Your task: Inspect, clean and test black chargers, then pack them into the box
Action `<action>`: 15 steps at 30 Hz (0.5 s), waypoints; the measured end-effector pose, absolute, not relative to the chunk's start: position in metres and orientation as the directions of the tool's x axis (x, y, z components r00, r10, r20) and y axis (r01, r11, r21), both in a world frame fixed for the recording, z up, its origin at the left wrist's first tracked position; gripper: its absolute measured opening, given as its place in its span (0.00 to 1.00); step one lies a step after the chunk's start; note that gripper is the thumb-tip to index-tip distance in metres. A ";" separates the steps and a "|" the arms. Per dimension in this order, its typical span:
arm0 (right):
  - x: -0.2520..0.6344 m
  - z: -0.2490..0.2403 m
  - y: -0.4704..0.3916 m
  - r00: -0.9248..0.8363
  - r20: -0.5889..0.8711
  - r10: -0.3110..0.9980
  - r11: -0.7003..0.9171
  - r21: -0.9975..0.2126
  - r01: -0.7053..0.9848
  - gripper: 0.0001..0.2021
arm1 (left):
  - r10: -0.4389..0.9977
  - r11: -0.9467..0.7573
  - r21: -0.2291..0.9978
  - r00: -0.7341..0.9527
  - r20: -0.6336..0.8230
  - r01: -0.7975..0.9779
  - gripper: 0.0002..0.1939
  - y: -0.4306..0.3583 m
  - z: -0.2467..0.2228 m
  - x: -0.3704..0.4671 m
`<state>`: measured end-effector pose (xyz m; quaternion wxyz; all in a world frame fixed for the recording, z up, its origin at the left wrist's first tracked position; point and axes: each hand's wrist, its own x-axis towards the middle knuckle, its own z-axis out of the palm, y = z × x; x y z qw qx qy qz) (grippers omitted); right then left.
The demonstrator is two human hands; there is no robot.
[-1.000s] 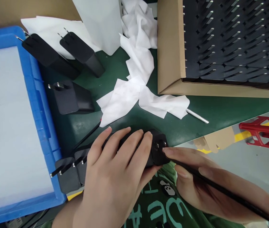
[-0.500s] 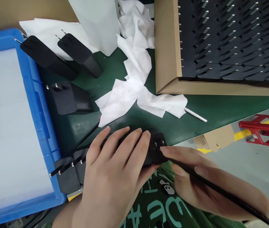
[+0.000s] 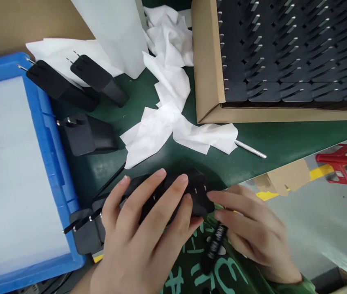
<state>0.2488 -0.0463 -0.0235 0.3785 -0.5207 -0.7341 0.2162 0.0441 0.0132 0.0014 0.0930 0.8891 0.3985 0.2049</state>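
Observation:
A row of black plug chargers stands along the near table edge, with metal prongs facing up. My left hand rests over the row with its fingers apart, its fingertips on the tops and its thumb on the near side, steadying the chargers. The middle of the row is hidden under it. At the row's right end, my right hand has its fingertips at the last charger. It also holds a black pen-like stick with white lettering, pointing down to the left; its far part is hidden by the hand.
A blue tray lies at the left, with three loose chargers beside it. White crumpled cloths and a thin silver rod lie in the middle. A cardboard box packed with chargers stands at the back right.
The black stick has swung round in my right hand, from pointing lower right to pointing lower left. My left hand's fingers have spread, and the view has shifted slightly.

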 end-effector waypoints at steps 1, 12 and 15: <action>0.246 -0.026 -0.045 -0.197 0.355 0.914 0.401 -0.714 0.574 0.14 | 0.751 -0.660 0.336 0.596 0.284 0.672 0.09 0.013 0.002 0.045; 0.256 -0.036 -0.047 -0.245 0.368 0.897 0.442 -0.773 0.455 0.23 | 0.810 -0.587 0.353 0.528 0.256 0.729 0.08 0.009 0.001 0.047; 0.258 -0.038 -0.046 -0.264 0.387 0.883 0.467 -0.779 0.419 0.24 | 0.809 -0.588 0.375 0.524 0.266 0.717 0.08 0.008 0.002 0.052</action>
